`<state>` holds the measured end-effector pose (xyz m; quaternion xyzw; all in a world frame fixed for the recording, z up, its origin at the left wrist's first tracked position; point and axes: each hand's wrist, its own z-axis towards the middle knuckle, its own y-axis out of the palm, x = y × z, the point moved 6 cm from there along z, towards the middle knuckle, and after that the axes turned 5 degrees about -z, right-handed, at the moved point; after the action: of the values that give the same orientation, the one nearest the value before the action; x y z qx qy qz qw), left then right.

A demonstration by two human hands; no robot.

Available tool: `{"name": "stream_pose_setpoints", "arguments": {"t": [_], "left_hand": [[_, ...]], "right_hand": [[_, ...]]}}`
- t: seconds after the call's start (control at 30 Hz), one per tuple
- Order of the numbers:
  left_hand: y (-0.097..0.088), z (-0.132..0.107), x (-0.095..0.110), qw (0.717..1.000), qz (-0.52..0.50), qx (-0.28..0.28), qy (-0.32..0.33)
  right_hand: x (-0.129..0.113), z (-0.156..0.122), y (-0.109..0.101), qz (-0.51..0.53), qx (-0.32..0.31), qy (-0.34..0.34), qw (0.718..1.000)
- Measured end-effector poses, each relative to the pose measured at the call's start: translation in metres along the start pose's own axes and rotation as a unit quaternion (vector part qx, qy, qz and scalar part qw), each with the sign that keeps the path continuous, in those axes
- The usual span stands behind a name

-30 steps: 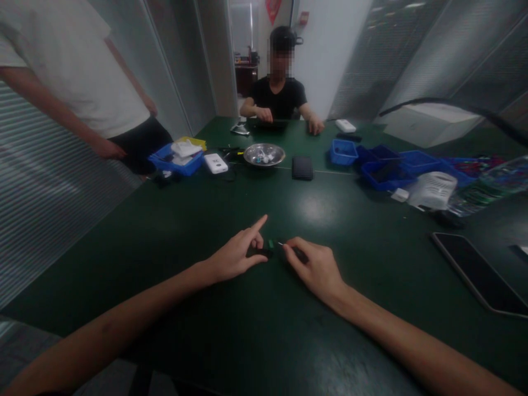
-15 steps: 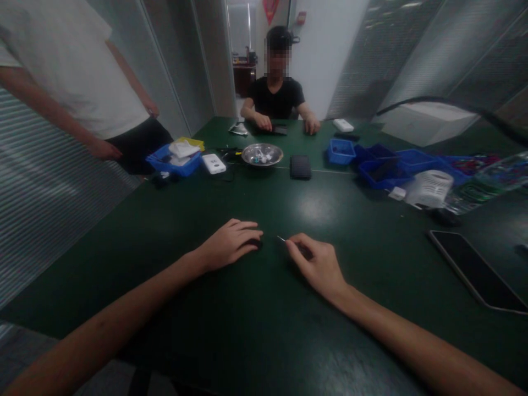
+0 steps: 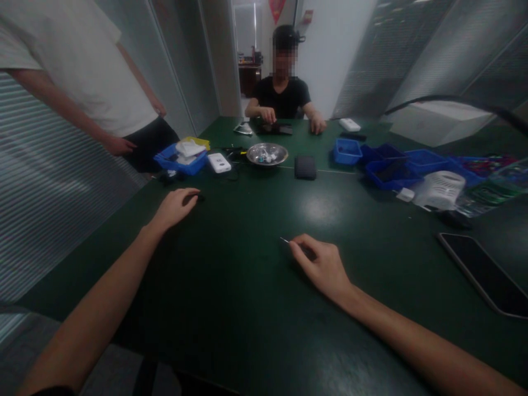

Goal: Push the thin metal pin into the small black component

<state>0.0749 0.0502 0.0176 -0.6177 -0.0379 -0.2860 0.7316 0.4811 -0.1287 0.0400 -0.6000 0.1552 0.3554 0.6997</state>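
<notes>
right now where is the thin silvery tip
In the head view, the thin silvery tip juts from the right hand, just right of the picture's centre and well left of the phone.

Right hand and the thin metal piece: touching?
Touching. In the head view, the right hand pinches the thin metal piece, whose tip pokes out.

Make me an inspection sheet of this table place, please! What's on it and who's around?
Surface: dark green table.
Things in hand: thin metal piece; small dark piece, partly hidden.
Clutter: metal bowl with small bits inside, blue trays, large phone.
Fingers: right fingers pinch the metal piece; left fingers hold the dark piece.
Cables: dark cord-like strip arching at right.
Surroundings: standing person at left, seated person opposite.
</notes>
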Motion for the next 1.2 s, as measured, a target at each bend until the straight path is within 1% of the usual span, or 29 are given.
{"name": "stream_pose_setpoints", "arguments": {"t": [0.1,0.27,0.4,0.5,0.57,0.63,0.77,0.87,0.93,1.07,1.13,1.2], "left_hand": [[-0.004,0.000,-0.003,1.000,-0.002,0.021,-0.004],[-0.009,0.001,-0.014,0.999,0.036,0.010,0.022],[-0.015,0.000,-0.029,0.998,0.057,0.009,-0.002],[-0.018,0.000,-0.032,0.998,0.054,0.005,-0.022],[-0.018,-0.001,-0.030,0.998,0.046,0.011,-0.036],[-0.019,-0.002,-0.027,0.998,0.018,0.029,-0.059],[-0.021,-0.001,-0.021,0.985,-0.080,0.084,-0.125],[-0.018,0.001,-0.015,0.973,-0.143,0.099,-0.153],[-0.016,0.002,-0.010,0.970,-0.162,0.100,-0.154],[-0.017,0.000,0.003,0.972,-0.159,0.113,-0.131],[-0.016,0.000,0.005,0.973,-0.158,0.110,-0.126],[-0.013,0.000,0.001,0.971,-0.163,0.107,-0.137]], "right_hand": [[0.000,0.000,0.000,0.000,-0.001,0.000,1.000],[-0.001,0.000,0.001,0.004,-0.002,-0.001,1.000],[-0.001,0.000,0.001,-0.005,0.002,-0.006,1.000],[0.000,0.000,0.001,-0.005,0.001,-0.006,1.000],[0.000,0.000,0.001,-0.003,-0.003,-0.005,1.000],[0.001,0.000,0.001,0.000,-0.006,-0.003,1.000],[0.001,0.000,0.001,0.002,-0.007,0.001,1.000],[0.001,0.000,0.001,0.002,-0.007,0.002,1.000],[0.001,-0.001,0.001,0.003,-0.010,-0.001,1.000],[0.001,-0.001,0.001,0.003,-0.012,-0.002,1.000],[0.001,-0.001,0.001,0.005,-0.011,-0.003,1.000],[0.000,0.000,0.002,0.008,-0.012,-0.005,1.000]]}}
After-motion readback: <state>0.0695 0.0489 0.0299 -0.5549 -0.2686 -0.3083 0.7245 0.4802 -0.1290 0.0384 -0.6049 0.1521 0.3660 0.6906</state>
